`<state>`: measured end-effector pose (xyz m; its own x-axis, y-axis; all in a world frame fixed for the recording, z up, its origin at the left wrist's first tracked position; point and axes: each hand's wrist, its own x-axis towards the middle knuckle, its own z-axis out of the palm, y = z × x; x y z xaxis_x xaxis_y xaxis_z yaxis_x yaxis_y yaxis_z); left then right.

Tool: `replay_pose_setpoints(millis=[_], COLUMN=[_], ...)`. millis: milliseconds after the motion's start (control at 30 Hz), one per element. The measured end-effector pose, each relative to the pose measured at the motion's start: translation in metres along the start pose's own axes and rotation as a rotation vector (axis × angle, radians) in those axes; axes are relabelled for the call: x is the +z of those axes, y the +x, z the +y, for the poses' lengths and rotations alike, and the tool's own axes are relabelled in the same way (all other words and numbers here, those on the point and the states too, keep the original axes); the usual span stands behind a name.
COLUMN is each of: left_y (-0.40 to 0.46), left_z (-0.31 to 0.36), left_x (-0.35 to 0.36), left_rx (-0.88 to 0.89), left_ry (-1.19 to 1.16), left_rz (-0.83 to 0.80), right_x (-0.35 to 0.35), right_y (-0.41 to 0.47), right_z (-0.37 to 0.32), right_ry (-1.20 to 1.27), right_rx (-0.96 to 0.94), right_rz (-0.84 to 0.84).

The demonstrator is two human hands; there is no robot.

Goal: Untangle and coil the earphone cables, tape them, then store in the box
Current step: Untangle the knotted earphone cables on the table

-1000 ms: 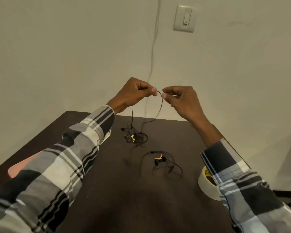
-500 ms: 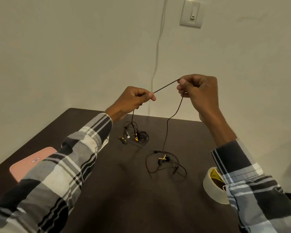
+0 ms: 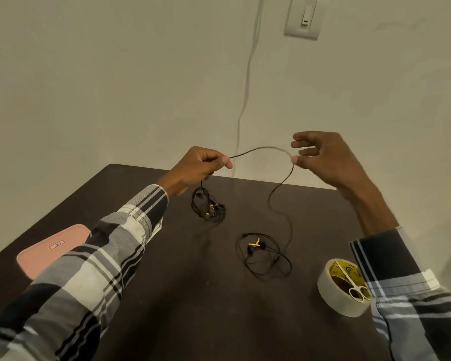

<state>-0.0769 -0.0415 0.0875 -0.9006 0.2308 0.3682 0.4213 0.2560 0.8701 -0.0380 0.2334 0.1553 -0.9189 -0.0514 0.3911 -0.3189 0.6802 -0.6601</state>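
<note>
Left hand (image 3: 195, 166), frame centre: grip pinching black earphone cable (image 3: 280, 188). Right hand (image 3: 326, 160): grip spread, fingertip touching cable arc. Cable trailing to loose coil (image 3: 264, 254) on table (image 3: 167, 308); tangled bundle (image 3: 208, 207) below left hand.

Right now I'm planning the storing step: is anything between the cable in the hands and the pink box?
Only the left sleeve. It crosses between the cable and the pink box.

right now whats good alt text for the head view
Two hands hold a black earphone cable up over a dark table, left hand pinching it, right hand loosely open. Below lie two cable tangles, a tape roll and scissors.
</note>
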Motion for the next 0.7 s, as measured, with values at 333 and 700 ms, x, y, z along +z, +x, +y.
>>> replay_pose_setpoints(millis=[333,700], left_y=[-0.002,-0.015], left_z=[0.029,0.024], left_x=[0.013,-0.009], left_rx=[0.078,0.035], left_ry=[-0.015,-0.074], left_rz=[-0.095,-0.029], right_x=[0.069,0.039], right_y=[-0.01,0.002], right_z=[-0.039,-0.044], right_ry=[-0.11,0.29], right_rx=[-0.253,-0.174], right_rz=[-0.098,0.127])
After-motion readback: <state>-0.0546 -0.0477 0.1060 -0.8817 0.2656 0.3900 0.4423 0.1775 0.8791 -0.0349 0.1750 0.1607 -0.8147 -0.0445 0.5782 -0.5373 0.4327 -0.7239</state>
